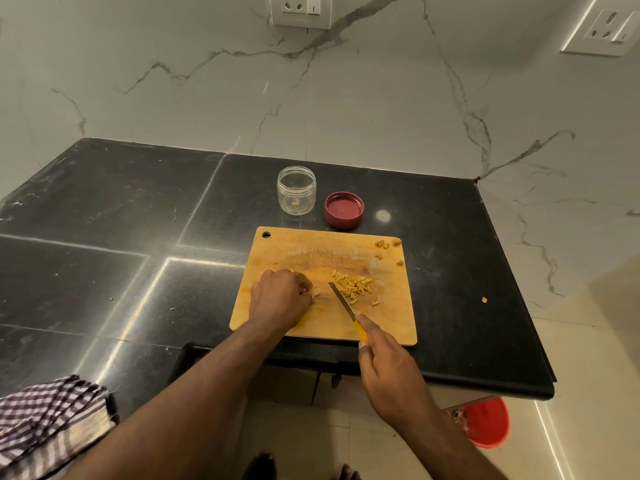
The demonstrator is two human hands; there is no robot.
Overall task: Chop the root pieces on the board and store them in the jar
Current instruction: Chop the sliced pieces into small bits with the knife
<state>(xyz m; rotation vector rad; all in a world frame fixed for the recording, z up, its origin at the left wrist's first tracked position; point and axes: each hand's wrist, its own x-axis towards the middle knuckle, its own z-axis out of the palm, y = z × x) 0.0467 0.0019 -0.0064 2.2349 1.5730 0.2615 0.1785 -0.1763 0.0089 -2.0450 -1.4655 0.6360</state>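
Note:
A wooden chopping board (pixel 301 247) lies on the black counter. My left hand (pixel 278 297) curls over a pale root piece (pixel 316 292) at the board's left middle and pins it down. My right hand (pixel 388 365) grips a yellow-handled knife (pixel 343 301), its blade slanting up-left and ending just right of that piece. A heap of chopped yellow strips (pixel 353 285) lies right of the blade. A few root scraps (pixel 388 244) sit at the board's far right corner. Behind the board stands a clear open jar (pixel 296 190) with a small yellow bit inside.
A red lid (pixel 344 209) lies upside down right of the jar. One stray root bit (pixel 484 300) sits on the counter to the right. A checked cloth (pixel 45 420) hangs at the near left edge. A red bucket (pixel 485 422) stands on the floor below.

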